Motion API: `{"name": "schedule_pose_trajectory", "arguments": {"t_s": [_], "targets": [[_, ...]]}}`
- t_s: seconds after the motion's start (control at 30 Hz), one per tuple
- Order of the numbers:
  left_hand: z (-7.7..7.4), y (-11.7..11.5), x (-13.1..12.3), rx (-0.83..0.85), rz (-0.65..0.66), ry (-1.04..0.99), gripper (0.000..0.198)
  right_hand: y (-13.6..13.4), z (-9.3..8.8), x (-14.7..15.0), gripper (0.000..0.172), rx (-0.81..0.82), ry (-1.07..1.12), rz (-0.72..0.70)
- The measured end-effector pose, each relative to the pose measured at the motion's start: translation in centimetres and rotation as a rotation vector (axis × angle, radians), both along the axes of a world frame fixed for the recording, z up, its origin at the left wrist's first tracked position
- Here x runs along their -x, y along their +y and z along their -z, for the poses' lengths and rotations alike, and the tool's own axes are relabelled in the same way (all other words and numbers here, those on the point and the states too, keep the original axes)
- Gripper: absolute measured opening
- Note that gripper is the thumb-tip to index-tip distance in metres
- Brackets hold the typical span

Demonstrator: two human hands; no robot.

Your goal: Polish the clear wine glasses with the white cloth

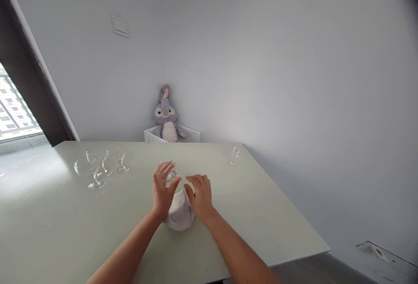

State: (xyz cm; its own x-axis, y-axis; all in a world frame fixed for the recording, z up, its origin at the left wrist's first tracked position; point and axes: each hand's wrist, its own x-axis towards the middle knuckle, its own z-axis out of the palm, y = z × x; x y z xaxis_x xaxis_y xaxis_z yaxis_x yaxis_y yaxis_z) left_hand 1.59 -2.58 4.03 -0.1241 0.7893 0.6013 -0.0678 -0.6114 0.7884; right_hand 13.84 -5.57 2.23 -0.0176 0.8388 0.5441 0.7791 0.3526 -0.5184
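My left hand [163, 192] is curled around a small clear glass [171, 173], whose see-through bowl shows my fingers behind it. To its right, my right hand [200, 195] hovers with nothing in it, the thumb apart from the bent fingers. A crumpled white cloth [179, 216] lies on the table just below both hands, between the wrists. It is partly hidden by my left thumb and right hand.
Several clear stemmed glasses [96, 185] stand at the left of the pale table [267, 227]. Another small glass [235, 151] stands near the far right corner. Behind the table's far edge, a plush toy [169, 131] sits in a white basket [192, 135] by the wall.
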Motion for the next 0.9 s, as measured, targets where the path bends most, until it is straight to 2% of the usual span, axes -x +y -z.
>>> {"name": "schedule_pose_trajectory", "arguments": {"t_s": [0.07, 0.2, 0.33, 0.4, 0.47, 0.53, 0.6, 0.67, 0.77, 0.9], "targets": [[0.5, -0.5, -0.6, 0.031, 0.065, 0.021, 0.051, 0.4, 0.0, 0.0, 0.033, 0.007, -0.062, 0.015], [1.4, -1.0, -1.3, 0.039, 0.202, 0.022, 0.054, 1.5, 0.5, -0.3, 0.02, 0.102, -0.166, 0.024], [2.1, -0.9, -1.5, 0.09, 0.267, 0.004, 0.056, 2.4, 0.8, -1.3, 0.02, 0.154, -0.243, -0.087], [2.4, -0.7, -1.6, 0.126, 0.268, 0.067, 0.062, 3.0, 0.8, -2.1, 0.02, 0.179, -0.259, -0.122], [2.9, -0.5, -1.6, 0.15, 0.228, 0.182, 0.071, 3.8, 1.0, -3.3, 0.021, 0.228, -0.236, -0.044], [3.6, -0.1, -1.4, 0.183, 0.162, 0.305, 0.074, 5.0, 1.3, -5.0, 0.024, 0.295, -0.197, 0.116], [4.4, 0.4, -1.2, 0.255, 0.116, 0.399, 0.07, 6.3, 1.8, -7.3, 0.028, 0.353, -0.168, 0.283], [5.2, 1.0, -0.9, 0.356, 0.105, 0.44, 0.065, 7.6, 2.3, -9.7, 0.03, 0.391, -0.151, 0.392], [5.9, 1.5, -0.4, 0.456, 0.099, 0.457, 0.062, 9.1, 3.0, -12.7, 0.031, 0.438, -0.129, 0.499], [6.1, 1.6, -0.2, 0.448, 0.055, 0.494, 0.057, 10.6, 3.6, -14.8, 0.03, 0.467, -0.114, 0.567]]}}
